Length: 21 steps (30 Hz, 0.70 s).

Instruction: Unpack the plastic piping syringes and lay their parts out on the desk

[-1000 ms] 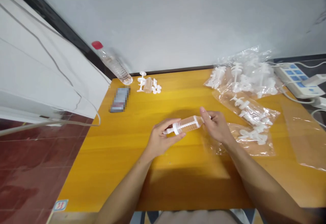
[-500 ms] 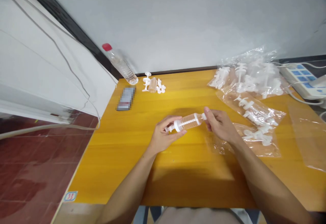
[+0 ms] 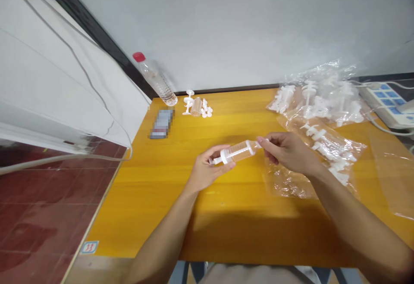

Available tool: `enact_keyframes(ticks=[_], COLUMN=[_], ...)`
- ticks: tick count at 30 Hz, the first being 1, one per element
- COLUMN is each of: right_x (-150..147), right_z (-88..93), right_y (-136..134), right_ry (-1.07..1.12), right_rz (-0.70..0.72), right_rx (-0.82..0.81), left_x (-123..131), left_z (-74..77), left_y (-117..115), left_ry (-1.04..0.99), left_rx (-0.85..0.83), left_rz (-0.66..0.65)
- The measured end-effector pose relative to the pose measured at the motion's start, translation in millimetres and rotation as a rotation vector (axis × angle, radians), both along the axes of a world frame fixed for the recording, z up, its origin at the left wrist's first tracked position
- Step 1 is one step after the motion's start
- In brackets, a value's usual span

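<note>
Above the middle of the table, my left hand [image 3: 208, 170] is closed around the rear end of a clear plastic syringe-like tube [image 3: 239, 152] with white rings and a white plunger. The tube lies slantwise, its narrow tip up to the right. My right hand [image 3: 283, 150] pinches the white piece at that tip between thumb and fingers; the fingertips hide most of it. Just right of and below my right hand, clear plastic bags [image 3: 291, 182] with white parts lie on the table.
At the back left stand a red-capped bottle [image 3: 158, 83], a phone [image 3: 162, 123] and a small group of white parts [image 3: 207, 109] beside a clear cylinder [image 3: 196, 107]. More bagged white parts [image 3: 310, 94] and a power strip [image 3: 388, 103] occupy the back right of the yellow table [image 3: 145, 206].
My right hand has turned at the tip, its fingers curled differently with the knuckles higher. The left hand keeps its hold on the tube, and the view has shifted slightly.
</note>
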State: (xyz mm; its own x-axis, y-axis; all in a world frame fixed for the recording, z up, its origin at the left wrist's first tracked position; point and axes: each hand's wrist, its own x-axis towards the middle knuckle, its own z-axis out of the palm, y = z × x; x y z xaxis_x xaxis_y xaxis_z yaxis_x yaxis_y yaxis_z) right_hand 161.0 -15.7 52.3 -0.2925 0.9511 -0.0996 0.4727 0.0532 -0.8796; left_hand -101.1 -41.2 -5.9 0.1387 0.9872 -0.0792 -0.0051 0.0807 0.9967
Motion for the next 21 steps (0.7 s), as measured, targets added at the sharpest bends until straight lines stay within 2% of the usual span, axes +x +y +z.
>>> enact_keyframes(ticks=[2,7,8,13,15,17,19,21], right_x=[0,0,-1,-13,-14,-12,-12,-20], right_z=[-1.2,-2.8,-1.7,3.9,3.7,2.3,-0.1,-4.1], right_y=[6,21,24,37,43,54,75,106], right_ry=[0.061,0.260,0.264,0.096,0.097,0.129,0.086,-0.060], right_rz=[0.037,0.175,0.172,0.093,0.123,0.126,0.053,-0.042], right_rx=[-0.020,-0.020,-0.016,-0.032,-0.043,-0.007,0.085,0.177], left_x=[-2,-8,-8,-9,-15,-24,-33,-37], left_z=[-0.4,-1.7,-2.0,-4.1,-5.4,-6.9,-8.3,-9.6], left_y=[1,6,7,9,12,17,22,25], left_ry=[-0.019,-0.202,-0.204,-0.080,-0.123,-0.204,-0.276,-0.318], left_rx=[-0.040,-0.366,-0.360,-0.108,-0.169,-0.323,-0.436,-0.425], left_rz=[-0.003,-0.158,-0.144,0.068,0.052,-0.010,-0.011,0.065])
